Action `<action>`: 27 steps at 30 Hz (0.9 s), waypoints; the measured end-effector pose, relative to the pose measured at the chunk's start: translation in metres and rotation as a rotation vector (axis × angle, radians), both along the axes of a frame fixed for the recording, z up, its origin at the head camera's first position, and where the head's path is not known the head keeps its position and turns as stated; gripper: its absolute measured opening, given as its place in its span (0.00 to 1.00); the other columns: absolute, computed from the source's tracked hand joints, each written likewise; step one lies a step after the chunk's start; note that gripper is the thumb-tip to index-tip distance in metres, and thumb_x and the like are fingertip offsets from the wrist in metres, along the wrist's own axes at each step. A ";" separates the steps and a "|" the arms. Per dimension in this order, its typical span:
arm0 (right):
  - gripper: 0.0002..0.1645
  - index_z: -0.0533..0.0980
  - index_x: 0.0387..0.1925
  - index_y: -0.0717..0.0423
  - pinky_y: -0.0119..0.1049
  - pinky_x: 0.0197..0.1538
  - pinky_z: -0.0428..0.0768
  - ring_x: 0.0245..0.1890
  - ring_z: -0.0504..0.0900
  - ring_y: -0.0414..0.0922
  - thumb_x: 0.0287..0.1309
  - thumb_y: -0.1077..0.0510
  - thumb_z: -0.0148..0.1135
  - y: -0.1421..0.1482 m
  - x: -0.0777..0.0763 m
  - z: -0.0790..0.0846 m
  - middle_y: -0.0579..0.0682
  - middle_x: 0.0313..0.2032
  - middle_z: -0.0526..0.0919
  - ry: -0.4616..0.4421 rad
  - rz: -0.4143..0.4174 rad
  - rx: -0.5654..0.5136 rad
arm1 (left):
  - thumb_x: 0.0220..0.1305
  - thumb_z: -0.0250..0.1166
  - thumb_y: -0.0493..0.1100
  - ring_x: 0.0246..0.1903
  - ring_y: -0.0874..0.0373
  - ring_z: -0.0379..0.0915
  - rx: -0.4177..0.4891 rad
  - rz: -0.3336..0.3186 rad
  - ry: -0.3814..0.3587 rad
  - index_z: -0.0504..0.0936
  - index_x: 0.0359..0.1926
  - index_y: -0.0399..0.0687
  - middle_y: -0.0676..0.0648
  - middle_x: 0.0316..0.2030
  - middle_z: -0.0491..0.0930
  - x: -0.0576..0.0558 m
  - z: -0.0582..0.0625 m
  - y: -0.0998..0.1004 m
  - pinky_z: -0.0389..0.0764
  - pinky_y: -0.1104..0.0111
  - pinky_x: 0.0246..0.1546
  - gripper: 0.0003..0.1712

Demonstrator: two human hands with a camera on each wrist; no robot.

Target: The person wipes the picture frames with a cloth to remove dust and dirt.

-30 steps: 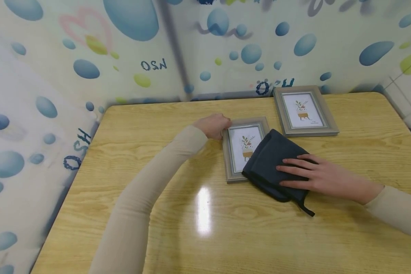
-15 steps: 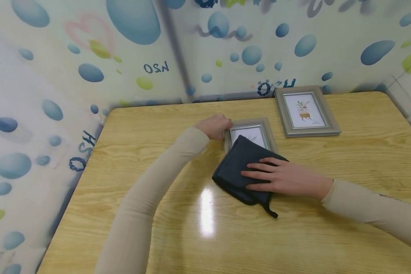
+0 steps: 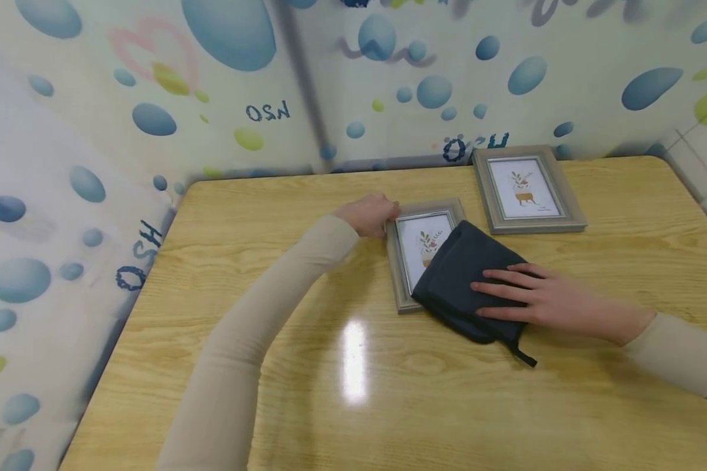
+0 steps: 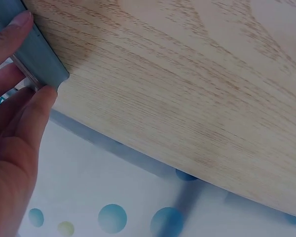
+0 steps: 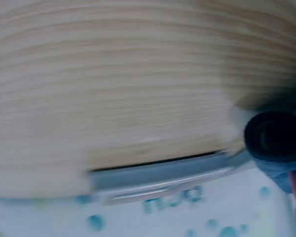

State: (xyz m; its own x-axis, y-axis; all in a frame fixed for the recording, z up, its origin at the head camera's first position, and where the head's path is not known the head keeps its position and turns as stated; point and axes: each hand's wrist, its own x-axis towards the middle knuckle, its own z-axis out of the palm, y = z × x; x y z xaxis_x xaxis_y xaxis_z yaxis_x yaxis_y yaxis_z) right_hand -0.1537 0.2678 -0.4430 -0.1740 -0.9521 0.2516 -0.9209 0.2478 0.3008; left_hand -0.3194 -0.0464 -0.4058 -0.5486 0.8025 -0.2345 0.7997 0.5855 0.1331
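A picture frame (image 3: 393,261) with a potted-plant print lies flat on the wooden table. My left hand (image 3: 368,214) grips its upper left corner; in the left wrist view, the thumb (image 4: 15,33) lies on the frame border (image 4: 42,59) and the fingers are at its edge. Over the frame's lower right part lies a folded dark cloth (image 3: 471,275) with a small hanging loop, hiding part of the print. My right hand (image 3: 524,296) rests on this cloth with fingers spread and fairly straight. The right wrist view, blurred, catches the cloth's rolled edge (image 5: 276,138).
A second, similar picture frame (image 3: 529,190) lies at the back right, close to the wall. Behind the table (image 3: 424,405) stands a wall (image 3: 330,78) with printed bubbles. Light glares off the tabletop in front of the held frame.
My right hand slid the cloth left across the frame, then back right to nearly where it was a second ago. My left hand stays at the frame's corner.
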 end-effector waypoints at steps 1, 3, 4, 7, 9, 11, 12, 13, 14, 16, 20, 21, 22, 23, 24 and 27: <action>0.33 0.61 0.70 0.46 0.49 0.55 0.70 0.62 0.68 0.53 0.76 0.65 0.16 0.007 0.000 0.001 0.53 0.66 0.66 0.009 -0.006 0.009 | 0.52 0.65 0.26 0.27 0.56 0.60 -0.004 0.000 0.006 0.73 0.28 0.41 0.49 0.27 0.68 -0.001 0.000 0.000 0.64 0.67 0.30 0.10; 0.33 0.61 0.70 0.47 0.49 0.55 0.70 0.63 0.68 0.53 0.75 0.66 0.15 0.016 -0.001 0.003 0.53 0.67 0.66 0.018 -0.015 0.036 | 0.52 0.66 0.27 0.28 0.56 0.61 -0.008 -0.002 0.008 0.74 0.30 0.40 0.48 0.28 0.71 -0.001 0.001 0.001 0.66 0.66 0.31 0.09; 0.34 0.61 0.70 0.47 0.50 0.56 0.70 0.64 0.67 0.53 0.75 0.66 0.15 0.018 -0.001 0.004 0.53 0.67 0.65 0.014 -0.017 0.052 | 0.52 0.66 0.27 0.28 0.56 0.61 -0.009 -0.006 0.009 0.75 0.30 0.39 0.48 0.28 0.71 -0.001 0.001 0.001 0.66 0.66 0.31 0.08; 0.35 0.61 0.69 0.48 0.51 0.58 0.69 0.65 0.65 0.54 0.74 0.66 0.12 0.016 -0.001 0.007 0.53 0.69 0.63 0.002 -0.023 0.107 | 0.53 0.67 0.28 0.28 0.56 0.61 -0.010 -0.007 -0.003 0.75 0.30 0.39 0.48 0.29 0.71 -0.001 0.002 0.002 0.66 0.66 0.31 0.08; 0.35 0.61 0.69 0.48 0.51 0.59 0.69 0.65 0.65 0.54 0.74 0.65 0.11 0.008 -0.001 0.009 0.53 0.69 0.62 -0.012 -0.024 0.132 | 0.54 0.68 0.29 0.28 0.56 0.61 -0.009 -0.006 -0.010 0.75 0.30 0.40 0.48 0.29 0.71 -0.001 0.002 0.002 0.66 0.66 0.31 0.09; 0.37 0.62 0.69 0.48 0.51 0.59 0.69 0.65 0.65 0.54 0.74 0.63 0.09 -0.003 -0.001 0.010 0.53 0.69 0.62 -0.026 -0.023 0.145 | 0.54 0.67 0.29 0.28 0.56 0.60 -0.007 -0.002 -0.019 0.74 0.29 0.40 0.49 0.28 0.69 -0.001 0.002 0.002 0.64 0.67 0.31 0.09; 0.38 0.63 0.68 0.47 0.51 0.59 0.69 0.65 0.65 0.54 0.74 0.62 0.08 -0.010 -0.002 0.010 0.53 0.69 0.63 -0.032 -0.021 0.145 | 0.54 0.68 0.29 0.27 0.56 0.59 -0.008 0.001 -0.023 0.73 0.29 0.41 0.49 0.27 0.68 0.000 0.002 0.002 0.63 0.67 0.31 0.10; 0.38 0.64 0.68 0.47 0.50 0.59 0.70 0.65 0.66 0.54 0.74 0.61 0.07 -0.017 -0.003 0.010 0.53 0.68 0.63 -0.037 -0.016 0.145 | 0.54 0.67 0.29 0.27 0.56 0.58 -0.009 0.005 -0.028 0.72 0.29 0.41 0.49 0.27 0.66 0.000 0.003 0.001 0.61 0.67 0.30 0.11; 0.38 0.65 0.68 0.47 0.50 0.59 0.69 0.64 0.66 0.53 0.74 0.61 0.08 -0.025 -0.003 0.010 0.53 0.68 0.63 -0.043 -0.012 0.149 | 0.54 0.67 0.29 0.27 0.56 0.57 -0.010 0.009 -0.030 0.71 0.28 0.41 0.49 0.26 0.65 0.000 0.003 0.000 0.60 0.67 0.30 0.12; 0.31 0.66 0.67 0.46 0.50 0.60 0.69 0.65 0.66 0.53 0.76 0.61 0.21 -0.040 -0.005 0.010 0.53 0.68 0.64 -0.058 -0.005 0.153 | 0.54 0.66 0.28 0.27 0.56 0.56 -0.012 0.015 -0.031 0.70 0.28 0.42 0.50 0.26 0.62 0.000 0.004 -0.001 0.58 0.67 0.30 0.13; 0.32 0.65 0.68 0.44 0.48 0.62 0.67 0.66 0.65 0.51 0.62 0.61 0.54 -0.066 -0.006 0.008 0.52 0.69 0.62 -0.078 -0.001 0.172 | 0.52 0.65 0.26 0.27 0.56 0.55 -0.010 0.013 -0.026 0.68 0.27 0.43 0.50 0.25 0.60 0.000 0.004 -0.001 0.58 0.67 0.30 0.14; 0.37 0.65 0.69 0.43 0.48 0.63 0.67 0.66 0.65 0.51 0.57 0.60 0.60 -0.070 -0.005 0.008 0.52 0.69 0.62 -0.078 -0.004 0.174 | 0.52 0.65 0.25 0.27 0.57 0.56 -0.009 0.012 -0.026 0.68 0.27 0.43 0.50 0.25 0.61 0.000 0.003 0.000 0.58 0.68 0.29 0.14; 0.39 0.65 0.69 0.43 0.48 0.63 0.67 0.66 0.64 0.51 0.55 0.60 0.63 -0.073 -0.004 0.007 0.52 0.70 0.62 -0.078 -0.009 0.175 | 0.51 0.65 0.25 0.27 0.56 0.56 -0.006 0.011 -0.028 0.69 0.27 0.43 0.50 0.25 0.61 0.000 0.003 0.000 0.58 0.68 0.29 0.14; 0.40 0.65 0.69 0.43 0.48 0.63 0.67 0.66 0.64 0.51 0.55 0.60 0.64 -0.075 -0.003 0.007 0.53 0.70 0.61 -0.080 -0.014 0.174 | 0.50 0.65 0.25 0.27 0.56 0.56 -0.002 0.011 -0.031 0.69 0.28 0.42 0.50 0.25 0.61 -0.001 0.003 0.000 0.58 0.68 0.29 0.14; 0.40 0.65 0.69 0.43 0.48 0.63 0.67 0.66 0.64 0.51 0.54 0.60 0.65 -0.076 -0.002 0.007 0.53 0.70 0.61 -0.078 -0.018 0.173 | 0.50 0.65 0.25 0.27 0.56 0.56 0.004 0.011 -0.035 0.69 0.28 0.43 0.50 0.25 0.61 -0.001 0.003 0.000 0.59 0.68 0.29 0.14; 0.39 0.65 0.69 0.43 0.48 0.62 0.68 0.66 0.65 0.51 0.54 0.61 0.63 -0.073 0.000 0.007 0.53 0.69 0.62 -0.079 -0.027 0.160 | 0.49 0.64 0.24 0.26 0.57 0.55 0.019 0.007 -0.041 0.67 0.26 0.44 0.51 0.23 0.59 -0.002 0.004 -0.001 0.58 0.68 0.29 0.16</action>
State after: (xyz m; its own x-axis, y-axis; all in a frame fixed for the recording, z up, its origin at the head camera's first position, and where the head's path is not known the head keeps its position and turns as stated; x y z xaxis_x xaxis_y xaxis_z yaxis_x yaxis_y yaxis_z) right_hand -0.1538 0.1953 -0.4358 -0.2130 -0.9736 0.0820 -0.9370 0.2273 0.2652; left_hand -0.3217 -0.0472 -0.4021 -0.5444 0.8033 -0.2415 0.7892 0.5881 0.1771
